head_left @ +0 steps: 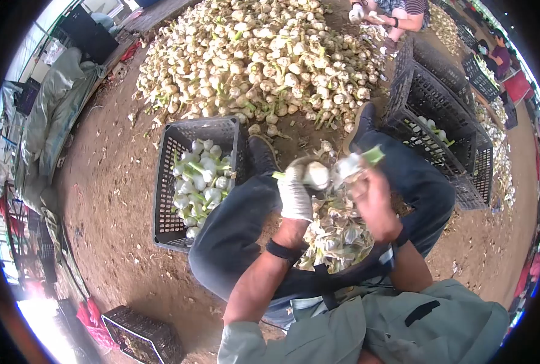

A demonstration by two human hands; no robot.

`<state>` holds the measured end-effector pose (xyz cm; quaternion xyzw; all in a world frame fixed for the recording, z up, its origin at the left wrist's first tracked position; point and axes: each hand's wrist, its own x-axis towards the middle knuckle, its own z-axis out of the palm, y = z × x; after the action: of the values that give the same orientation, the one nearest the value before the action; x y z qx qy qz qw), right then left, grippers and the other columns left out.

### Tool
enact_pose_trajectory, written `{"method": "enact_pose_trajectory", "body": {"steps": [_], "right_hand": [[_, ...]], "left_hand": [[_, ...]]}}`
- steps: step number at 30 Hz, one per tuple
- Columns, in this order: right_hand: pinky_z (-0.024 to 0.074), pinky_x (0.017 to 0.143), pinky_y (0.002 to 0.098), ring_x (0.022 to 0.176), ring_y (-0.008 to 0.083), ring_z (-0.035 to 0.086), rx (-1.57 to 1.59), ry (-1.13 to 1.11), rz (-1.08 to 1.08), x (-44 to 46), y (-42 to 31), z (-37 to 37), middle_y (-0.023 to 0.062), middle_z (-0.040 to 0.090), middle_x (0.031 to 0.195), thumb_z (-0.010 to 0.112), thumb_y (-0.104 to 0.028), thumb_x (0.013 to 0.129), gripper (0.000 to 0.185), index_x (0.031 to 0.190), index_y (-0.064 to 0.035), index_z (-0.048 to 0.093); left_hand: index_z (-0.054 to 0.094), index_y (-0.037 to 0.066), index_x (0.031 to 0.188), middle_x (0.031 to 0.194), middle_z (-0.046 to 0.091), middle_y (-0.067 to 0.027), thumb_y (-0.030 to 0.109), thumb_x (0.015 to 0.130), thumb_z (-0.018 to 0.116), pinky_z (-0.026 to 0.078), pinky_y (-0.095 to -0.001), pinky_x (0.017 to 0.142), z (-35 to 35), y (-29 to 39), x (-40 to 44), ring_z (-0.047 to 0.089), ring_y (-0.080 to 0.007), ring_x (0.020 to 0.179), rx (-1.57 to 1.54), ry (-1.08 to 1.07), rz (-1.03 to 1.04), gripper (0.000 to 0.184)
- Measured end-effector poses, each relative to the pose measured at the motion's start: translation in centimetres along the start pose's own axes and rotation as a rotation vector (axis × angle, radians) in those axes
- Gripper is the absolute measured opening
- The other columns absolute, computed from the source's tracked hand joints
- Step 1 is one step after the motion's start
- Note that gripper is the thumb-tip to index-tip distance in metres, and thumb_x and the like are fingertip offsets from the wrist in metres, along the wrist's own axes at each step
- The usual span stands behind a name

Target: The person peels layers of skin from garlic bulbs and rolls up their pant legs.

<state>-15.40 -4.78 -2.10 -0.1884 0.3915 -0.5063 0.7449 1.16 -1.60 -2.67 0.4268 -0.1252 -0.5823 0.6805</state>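
My left hand (295, 197), in a white glove, is closed around a garlic bulb (317, 176) with a short green stalk end. Close by on the right, my bare right hand (374, 200) is smeared by motion. Its fingers are pinched on a white, papery garlic husk (347, 168) with a green stem piece. Whether the husk still joins the bulb, I cannot tell. Below both hands, a pile of garlic husks (336, 236) lies between my legs. To the left stands a black crate (168, 164), partly filled with cleaned white garlic bulbs (204, 179).
A large heap of untrimmed garlic (251, 67) spreads ahead on the dirt floor. Black crates (431, 100) stand by my right leg, some bulbs inside. Another person (406, 21) sits at the top right. A small crate (142, 333) lies at the lower left.
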Motion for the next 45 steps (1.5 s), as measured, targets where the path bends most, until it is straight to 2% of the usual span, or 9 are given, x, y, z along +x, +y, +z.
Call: {"method": "enact_pose_trajectory", "body": {"steps": [3, 5, 8, 10, 21, 27, 30, 39, 45], "right_hand": [[0.0452, 0.05, 0.0258, 0.05, 0.0056, 0.05, -0.222, 0.016, -0.027, 1.4, -1.5, -4.7, -0.0012, 0.057, 0.064, 0.065, -0.027, 0.09, 0.028, 0.098, -0.0009, 0.06], [0.0512, 0.062, 0.034, 0.058, 0.0193, 0.062, -1.558, -0.232, -0.022, 0.7, -1.6, -5.5, 0.0078, 0.065, 0.071, 0.069, -0.03, 0.086, 0.042, 0.106, 0.0056, 0.058], [0.0509, 0.068, 0.0397, 0.07, 0.023, 0.065, -2.057, -0.337, -0.305, -1.6, 0.0, -7.6, 0.0147, 0.065, 0.078, 0.07, -0.031, 0.083, 0.051, 0.112, 0.0079, 0.055], [0.0522, 0.067, 0.0416, 0.076, 0.0397, 0.067, -1.99, -0.325, -0.242, -2.3, -0.8, -5.2, 0.0219, 0.068, 0.081, 0.071, -0.033, 0.083, 0.051, 0.115, 0.0044, 0.058], [0.0459, 0.051, 0.0377, 0.057, 0.019, 0.062, -1.468, -0.229, -0.793, -2.0, 0.4, 3.1, 0.0142, 0.062, 0.069, 0.065, -0.018, 0.085, 0.023, 0.097, -0.0002, 0.057], [0.0425, 0.05, 0.0295, 0.057, 0.0101, 0.057, -1.203, -0.228, -0.417, -1.2, 0.0, 1.3, 0.0098, 0.059, 0.066, 0.06, -0.004, 0.082, 0.014, 0.094, 0.0019, 0.061], [0.0435, 0.049, 0.0256, 0.057, 0.0086, 0.056, -1.188, -0.206, -0.575, -0.5, 0.1, 0.0, 0.0079, 0.062, 0.072, 0.064, -0.006, 0.084, 0.035, 0.118, 0.0008, 0.059], [0.0485, 0.054, 0.0391, 0.061, 0.034, 0.062, -1.487, -0.243, -0.829, -3.2, -0.4, 2.7, 0.016, 0.06, 0.071, 0.068, -0.005, 0.077, 0.021, 0.088, -0.0038, 0.051], [0.0461, 0.052, 0.0339, 0.056, 0.0204, 0.059, -1.298, -0.199, -0.836, -1.7, 0.1, 1.5, 0.0132, 0.056, 0.064, 0.066, -0.002, 0.076, 0.018, 0.081, -0.0028, 0.05]], "left_hand": [[0.06, 0.003, 0.111, 0.095, 0.066, -0.0113, 0.028, 0.093, 0.046, 0.056, -0.033, 0.063, 0.3, 2.5, -0.3, 0.065, -0.0215, 0.076, -0.107, -0.069, 0.055, 0.033], [0.06, 0.003, 0.111, 0.096, 0.066, -0.0113, 0.026, 0.091, 0.049, 0.056, -0.0326, 0.064, 0.6, 2.4, -0.4, 0.065, -0.0207, 0.078, -0.095, -0.156, 0.045, 0.032], [0.06, 0.001, 0.114, 0.098, 0.065, -0.0107, 0.02, 0.086, 0.052, 0.055, -0.0315, 0.066, 0.6, 1.7, -0.5, 0.065, -0.0188, 0.082, -0.054, -0.244, 0.034, 0.034], [0.06, 0.001, 0.114, 0.1, 0.065, -0.0099, 0.024, 0.089, 0.053, 0.055, -0.0314, 0.07, 0.6, 1.5, -0.5, 0.064, -0.0177, 0.084, 0.01, -0.248, 0.03, 0.035], [0.059, 0.0, 0.122, 0.115, 0.064, -0.0108, 0.052, 0.102, 0.033, 0.046, -0.0316, 0.092, 1.2, 0.0, -1.7, 0.059, -0.0179, 0.104, 0.425, -0.233, 0.194, 0.062], [0.062, -0.004, 0.114, 0.109, 0.065, -0.0137, 0.054, 0.101, 0.033, 0.047, -0.0329, 0.091, 0.5, 0.1, -0.9, 0.061, -0.0198, 0.098, 0.089, -0.153, -0.029, 0.066], [0.061, -0.005, 0.113, 0.107, 0.065, -0.014, 0.054, 0.101, 0.032, 0.048, -0.0332, 0.089, 0.9, 0.5, -1.1, 0.061, -0.0196, 0.096, 0.071, -0.19, -0.05, 0.067], [0.063, -0.001, 0.115, 0.105, 0.067, -0.0097, 0.051, 0.102, 0.034, 0.047, -0.0298, 0.083, 1.0, -0.3, -1.5, 0.06, -0.0153, 0.092, 0.418, -0.191, 0.146, 0.061], [0.065, 0.0, 0.112, 0.101, 0.068, -0.0067, 0.046, 0.102, 0.038, 0.05, -0.0267, 0.078, 0.1, -0.3, -1.6, 0.062, -0.0131, 0.089, 0.361, -0.246, 0.063, 0.054]]}}
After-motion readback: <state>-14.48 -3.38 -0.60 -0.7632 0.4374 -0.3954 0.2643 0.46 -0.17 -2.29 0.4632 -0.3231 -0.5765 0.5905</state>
